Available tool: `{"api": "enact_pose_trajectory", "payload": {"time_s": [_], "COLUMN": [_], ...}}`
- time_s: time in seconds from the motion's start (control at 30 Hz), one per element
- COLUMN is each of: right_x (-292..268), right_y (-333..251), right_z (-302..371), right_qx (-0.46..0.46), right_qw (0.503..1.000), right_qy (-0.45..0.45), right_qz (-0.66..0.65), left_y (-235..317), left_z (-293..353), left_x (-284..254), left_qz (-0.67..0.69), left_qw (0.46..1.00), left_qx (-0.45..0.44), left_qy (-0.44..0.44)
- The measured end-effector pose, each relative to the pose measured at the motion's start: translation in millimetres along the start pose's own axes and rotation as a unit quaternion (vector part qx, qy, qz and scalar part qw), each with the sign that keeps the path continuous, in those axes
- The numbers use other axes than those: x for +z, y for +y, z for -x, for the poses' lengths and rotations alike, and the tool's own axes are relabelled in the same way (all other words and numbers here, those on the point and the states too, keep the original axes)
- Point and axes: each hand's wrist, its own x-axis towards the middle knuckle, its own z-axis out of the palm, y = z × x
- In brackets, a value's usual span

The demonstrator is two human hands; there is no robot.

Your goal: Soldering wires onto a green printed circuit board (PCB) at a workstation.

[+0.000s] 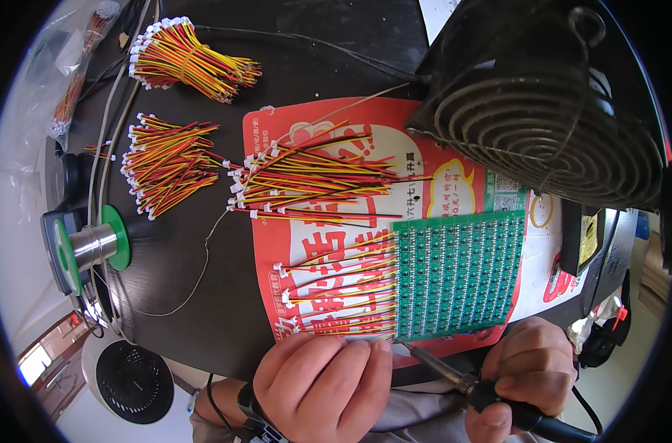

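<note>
My right hand [532,369] is wrapped round the dark handle of a soldering iron [443,367]. The iron's tip points left and reaches the lower left corner of a green circuit board panel [458,277], beside my left fingertips. Closed in a pinch, my left hand [321,384] is just below that corner; whatever its fingers hold is hidden. Short red, black and yellow wires [343,280] with white plugs run in a row from the panel's left edge. Above them lies a loose pile of similar wires [321,173].
A red and white printed sheet [266,244] lies under the panel. Further left are a wire pile [170,162], a banded wire bundle [192,59] and a solder spool [92,247]. A black fan with a wire guard [543,125] stands at the far right.
</note>
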Motion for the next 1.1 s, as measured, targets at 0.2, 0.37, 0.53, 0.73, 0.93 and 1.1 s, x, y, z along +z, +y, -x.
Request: {"api": "enact_pose_trajectory", "payload": {"time_s": [0.2, 0.37, 0.53, 0.73, 0.93, 1.1], "right_x": [4, 3, 5, 4, 0, 1], "right_y": [1, 1, 1, 0, 10, -1], "right_z": [0, 0, 0, -2, 10, 6], "right_qx": [-0.003, -0.006, -0.006, -0.010, -0.043, -0.044], "right_qw": [1.000, 1.000, 1.000, 1.000, 0.995, 0.993], "right_qy": [0.008, 0.012, 0.021, 0.018, 0.087, 0.106], "right_qz": [0.005, 0.006, 0.007, 0.012, -0.036, -0.012], "left_y": [3, 6, -1, 3, 25, 24], "left_z": [3, -6, 2, -1, -14, -10], "left_x": [4, -1, 3, 3, -9, -8], "left_qz": [-0.009, 0.003, -0.009, -0.026, -0.007, -0.031], "left_qw": [1.000, 0.999, 1.000, 0.999, 0.982, 0.989], "left_qx": [-0.016, -0.046, 0.003, 0.002, -0.174, -0.093], "left_qy": [0.022, 0.003, 0.015, 0.019, -0.069, -0.112]}}
